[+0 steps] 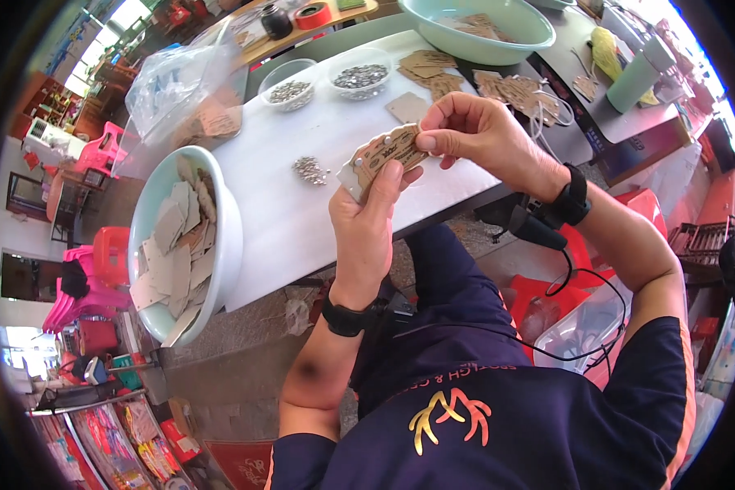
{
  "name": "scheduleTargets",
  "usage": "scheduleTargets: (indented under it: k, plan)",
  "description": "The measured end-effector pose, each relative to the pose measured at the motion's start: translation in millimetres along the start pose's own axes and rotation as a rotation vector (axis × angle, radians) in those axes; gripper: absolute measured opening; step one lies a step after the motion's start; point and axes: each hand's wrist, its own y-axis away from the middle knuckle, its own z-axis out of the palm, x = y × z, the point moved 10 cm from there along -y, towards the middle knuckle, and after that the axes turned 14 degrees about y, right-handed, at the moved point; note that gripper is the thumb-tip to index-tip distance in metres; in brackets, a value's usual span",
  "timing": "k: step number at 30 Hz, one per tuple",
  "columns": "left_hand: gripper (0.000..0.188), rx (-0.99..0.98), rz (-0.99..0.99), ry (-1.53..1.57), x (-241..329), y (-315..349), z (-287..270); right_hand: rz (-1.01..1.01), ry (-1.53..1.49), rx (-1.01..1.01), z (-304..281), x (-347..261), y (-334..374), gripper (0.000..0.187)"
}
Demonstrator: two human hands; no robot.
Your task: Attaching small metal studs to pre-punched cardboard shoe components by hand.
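A small brown printed card with a scalloped edge and shiny studs along it is held up over the table's near edge. My left hand grips it from below, thumb across its front. At the card's right end, the thumb and forefinger of my right hand are pinched together; whatever lies between them is hidden. On the white tabletop, left of the card, lies a loose heap of small silvery pieces. Farther back stand two clear bowls of small metal pieces, one on the left and one on the right.
A pale basin of grey-brown cards stands at the left edge. Stacks of brown cards and a green basin are at the back. A green tumbler stands far right. A black cable hangs beside my right arm.
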Motion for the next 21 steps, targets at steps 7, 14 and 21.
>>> scheduleTargets:
  k: [7, 14, 21]
  plan:
    - [0.032, 0.104, 0.196, -0.136, 45.8, 15.4, -29.4, -0.133, 0.063, 0.104, 44.1, -25.2, -3.5, 0.018]
    - [0.034, 0.144, 0.213, -0.217, 51.1, 21.8, -49.1, -0.08, -0.059, 0.103, 64.1, -13.0, -6.7, 0.018]
    - [0.029, 0.155, 0.291, -0.489, 56.2, 26.9, -44.7, 0.021, -0.176, 0.06, 79.8, 1.1, -6.1, 0.023]
